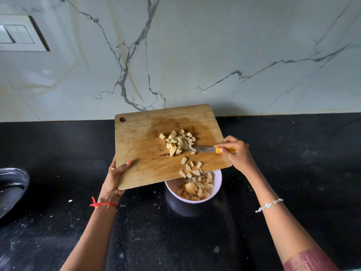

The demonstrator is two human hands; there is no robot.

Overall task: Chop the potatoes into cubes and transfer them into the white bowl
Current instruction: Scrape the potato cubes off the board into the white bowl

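Note:
My left hand (pixel 115 176) grips the near left corner of a wooden chopping board (pixel 140 145), which is lifted and tilted over a white bowl (pixel 218 179). A heap of potato cubes (pixel 178 141) lies on the board's middle, and a few loose cubes (pixel 188 169) sit near its lower edge above the bowl. More potato pieces (pixel 197 187) fill the bowl. My right hand (pixel 237 153) holds a knife by its yellow handle (pixel 227 150), the blade (pixel 203 149) lying flat against the heap's near side.
The bowl stands on a black stone counter (pixel 293 153) speckled with crumbs. A dark round vessel (pixel 11 188) sits at the left edge. A marble wall (pixel 195 55) rises behind, with a switch plate (pixel 21 34) at the upper left.

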